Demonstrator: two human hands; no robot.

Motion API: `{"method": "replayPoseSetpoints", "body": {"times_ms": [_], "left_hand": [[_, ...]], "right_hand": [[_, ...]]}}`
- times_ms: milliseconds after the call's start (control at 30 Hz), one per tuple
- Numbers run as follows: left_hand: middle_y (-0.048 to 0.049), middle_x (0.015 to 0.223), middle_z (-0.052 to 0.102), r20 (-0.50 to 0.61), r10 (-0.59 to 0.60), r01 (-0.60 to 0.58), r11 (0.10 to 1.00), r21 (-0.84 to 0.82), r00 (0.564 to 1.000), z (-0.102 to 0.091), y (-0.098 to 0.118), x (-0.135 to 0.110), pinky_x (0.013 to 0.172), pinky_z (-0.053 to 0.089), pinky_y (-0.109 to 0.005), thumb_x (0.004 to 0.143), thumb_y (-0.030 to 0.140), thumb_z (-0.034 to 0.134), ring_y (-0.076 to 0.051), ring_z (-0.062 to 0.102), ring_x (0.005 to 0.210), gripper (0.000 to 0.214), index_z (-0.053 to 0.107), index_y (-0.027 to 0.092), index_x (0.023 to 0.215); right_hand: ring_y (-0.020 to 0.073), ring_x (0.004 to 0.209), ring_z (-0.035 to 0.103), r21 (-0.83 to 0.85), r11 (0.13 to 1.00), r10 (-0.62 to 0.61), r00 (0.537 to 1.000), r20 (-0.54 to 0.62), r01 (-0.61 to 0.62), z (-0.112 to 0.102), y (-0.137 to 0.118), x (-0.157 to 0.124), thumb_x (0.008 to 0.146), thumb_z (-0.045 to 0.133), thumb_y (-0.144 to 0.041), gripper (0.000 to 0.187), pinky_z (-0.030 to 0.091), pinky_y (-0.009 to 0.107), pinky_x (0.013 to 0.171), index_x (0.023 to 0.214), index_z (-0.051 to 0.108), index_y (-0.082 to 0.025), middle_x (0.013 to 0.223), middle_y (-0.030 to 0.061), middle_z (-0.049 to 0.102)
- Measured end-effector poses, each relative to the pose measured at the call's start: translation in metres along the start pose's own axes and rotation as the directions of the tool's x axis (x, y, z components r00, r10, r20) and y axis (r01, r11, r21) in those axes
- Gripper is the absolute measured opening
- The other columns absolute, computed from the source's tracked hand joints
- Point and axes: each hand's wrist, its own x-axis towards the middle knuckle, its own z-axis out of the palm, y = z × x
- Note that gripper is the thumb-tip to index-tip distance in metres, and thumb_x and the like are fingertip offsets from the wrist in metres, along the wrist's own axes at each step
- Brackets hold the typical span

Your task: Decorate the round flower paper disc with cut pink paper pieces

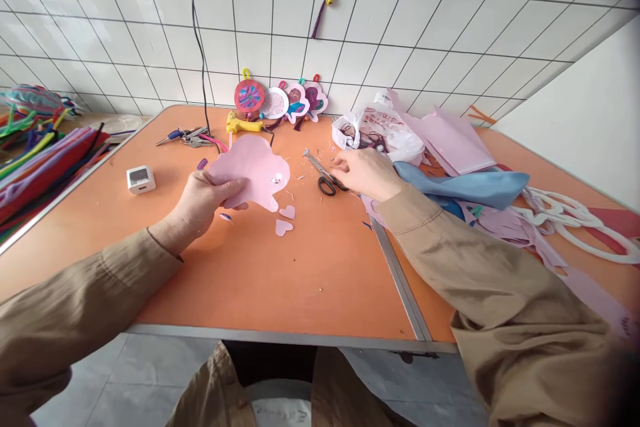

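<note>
My left hand grips a pink sheet cutout with a wavy, cloud-like edge, the thumb on top of it. A small hole with a whitish mark shows near the cutout's right edge. Just below it, two small pink hearts lie on the orange table. Scissors with black handles lie with their blades toward the back left. The curled fingers of my right hand are at their handles, covering part of them; the exact contact is partly hidden.
Behind stand a yellow glue gun, keys and several decorated pendants against the tiled wall. A white device sits at left. A plastic bag, blue sheet, pink scraps and white cut-out frames crowd the right.
</note>
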Motion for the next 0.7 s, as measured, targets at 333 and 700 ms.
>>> {"method": "replayPoseSetpoints", "body": {"times_ms": [333, 700], "left_hand": [[-0.0035, 0.051, 0.064, 0.132, 0.003, -0.004, 1.0, 0.009, 0.991, 0.005, -0.01, -0.005, 0.051, 0.053, -0.027, 0.067, 0.036, 0.085, -0.014, 0.057, 0.049, 0.03, 0.069, 0.013, 0.056], [-0.0052, 0.053, 0.065, 0.218, -0.004, 0.011, 0.999, -0.032, 0.976, 0.008, -0.013, -0.01, 0.049, 0.045, -0.027, 0.067, 0.04, 0.085, -0.014, 0.057, 0.051, 0.033, 0.07, 0.013, 0.054]], "right_hand": [[0.034, 0.099, 0.07, -0.342, 0.935, -0.001, 0.964, 0.265, 0.095, 0.008, -0.012, -0.01, 0.086, 0.058, -0.019, 0.031, 0.046, 0.038, 0.075, 0.115, 0.068, -0.013, 0.11, 0.0184, 0.075], [0.0305, 0.106, 0.068, -0.077, 0.99, -0.108, 0.988, 0.114, 0.117, 0.011, -0.009, -0.014, 0.088, 0.053, -0.009, 0.056, 0.049, 0.038, 0.084, 0.142, 0.052, -0.019, 0.116, 0.0129, 0.073]]}}
